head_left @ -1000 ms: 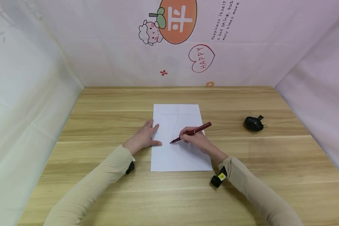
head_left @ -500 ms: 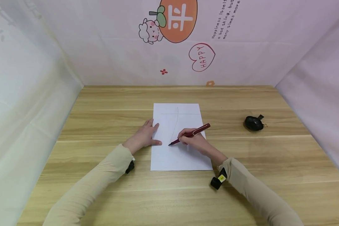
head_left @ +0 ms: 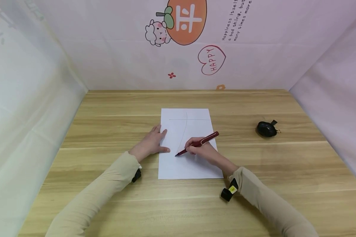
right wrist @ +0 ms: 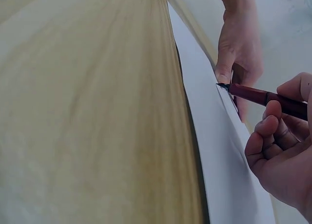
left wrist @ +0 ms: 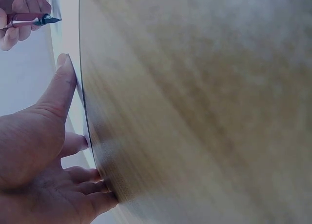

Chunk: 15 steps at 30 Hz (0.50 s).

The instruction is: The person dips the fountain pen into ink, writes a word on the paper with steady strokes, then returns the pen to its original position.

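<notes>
A sheet of white paper (head_left: 192,171) lies on the wooden table, with a thin horizontal line across its upper part and a long curved stroke crossing it downward. My right hand (head_left: 204,149) pinches a dark red fountain pen (head_left: 210,137), its nib at the lower end of the curve. The nib (right wrist: 222,86) shows dark and pointed in the right wrist view. My left hand (head_left: 150,142) rests with fingers spread at the paper's left edge, the thumb lying on the sheet. In the left wrist view the left thumb (left wrist: 59,87) is straight, and the pen (left wrist: 29,20) appears beyond it.
On the right of the wooden table (head_left: 106,112) sits a black rounded object (head_left: 266,129) with a small tab. White printed cloth (head_left: 121,65) hangs along the back and both sides. Black wrist devices (head_left: 227,194) are strapped below both sleeves.
My right hand has moved down and slightly left with the pen, and the curved stroke has grown longer toward the lower left. My left hand stays in place.
</notes>
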Each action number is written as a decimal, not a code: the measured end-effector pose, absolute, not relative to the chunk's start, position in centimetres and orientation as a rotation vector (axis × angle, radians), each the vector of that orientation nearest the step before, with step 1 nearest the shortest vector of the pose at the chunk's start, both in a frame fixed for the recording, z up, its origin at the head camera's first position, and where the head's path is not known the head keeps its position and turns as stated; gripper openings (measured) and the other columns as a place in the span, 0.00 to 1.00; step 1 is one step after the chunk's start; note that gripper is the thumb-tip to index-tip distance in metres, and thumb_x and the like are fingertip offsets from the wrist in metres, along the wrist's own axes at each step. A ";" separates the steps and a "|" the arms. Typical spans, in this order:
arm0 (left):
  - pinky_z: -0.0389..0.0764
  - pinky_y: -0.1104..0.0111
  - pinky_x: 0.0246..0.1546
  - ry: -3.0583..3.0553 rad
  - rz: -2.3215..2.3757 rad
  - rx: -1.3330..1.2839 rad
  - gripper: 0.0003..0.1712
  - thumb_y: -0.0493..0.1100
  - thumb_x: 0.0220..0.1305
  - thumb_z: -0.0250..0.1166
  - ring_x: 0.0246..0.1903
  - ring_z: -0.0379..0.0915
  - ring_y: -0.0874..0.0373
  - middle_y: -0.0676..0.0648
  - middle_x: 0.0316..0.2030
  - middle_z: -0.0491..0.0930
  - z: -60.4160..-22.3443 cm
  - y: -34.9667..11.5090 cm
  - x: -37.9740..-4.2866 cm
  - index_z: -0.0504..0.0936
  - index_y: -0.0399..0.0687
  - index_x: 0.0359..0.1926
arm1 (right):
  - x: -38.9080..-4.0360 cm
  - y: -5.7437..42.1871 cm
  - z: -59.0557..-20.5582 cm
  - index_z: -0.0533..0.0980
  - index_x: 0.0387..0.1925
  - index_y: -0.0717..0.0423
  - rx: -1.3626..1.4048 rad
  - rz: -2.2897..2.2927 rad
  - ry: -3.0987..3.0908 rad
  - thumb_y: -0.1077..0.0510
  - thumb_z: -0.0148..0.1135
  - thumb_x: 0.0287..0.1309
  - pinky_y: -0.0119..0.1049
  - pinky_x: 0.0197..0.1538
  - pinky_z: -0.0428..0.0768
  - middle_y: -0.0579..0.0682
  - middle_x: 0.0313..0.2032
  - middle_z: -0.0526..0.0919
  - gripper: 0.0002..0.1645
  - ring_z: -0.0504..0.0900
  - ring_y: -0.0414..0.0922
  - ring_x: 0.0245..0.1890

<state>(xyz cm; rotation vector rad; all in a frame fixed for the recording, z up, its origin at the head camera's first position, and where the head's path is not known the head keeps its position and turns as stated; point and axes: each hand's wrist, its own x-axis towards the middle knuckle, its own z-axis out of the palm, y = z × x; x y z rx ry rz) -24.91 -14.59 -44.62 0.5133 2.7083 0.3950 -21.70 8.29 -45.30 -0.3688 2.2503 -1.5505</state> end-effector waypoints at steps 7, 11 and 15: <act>0.53 0.52 0.71 2.700 0.404 0.513 0.50 0.59 0.54 0.66 0.72 0.38 0.39 0.31 0.72 0.42 -44.6 -14.6 -25.0 0.55 0.41 0.71 | -21.4 7.9 -45.5 0.78 0.34 0.60 -0.365 -1.529 2.266 0.61 0.56 0.54 0.29 0.28 0.68 0.42 0.19 0.74 0.08 0.70 0.40 0.24; 0.53 0.52 0.71 2.698 0.401 0.512 0.50 0.59 0.55 0.66 0.73 0.38 0.39 0.31 0.72 0.41 -44.7 -14.6 -25.0 0.55 0.41 0.71 | -21.3 7.7 -45.5 0.78 0.34 0.60 -0.357 -1.506 2.279 0.62 0.56 0.54 0.29 0.28 0.68 0.43 0.20 0.74 0.08 0.70 0.40 0.25; 0.53 0.52 0.71 2.699 0.412 0.516 0.50 0.59 0.54 0.66 0.72 0.38 0.38 0.31 0.72 0.41 -44.7 -14.7 -25.0 0.55 0.41 0.71 | -21.2 7.5 -45.6 0.78 0.34 0.60 -0.363 -1.495 2.282 0.63 0.55 0.53 0.28 0.28 0.67 0.44 0.20 0.74 0.07 0.70 0.40 0.24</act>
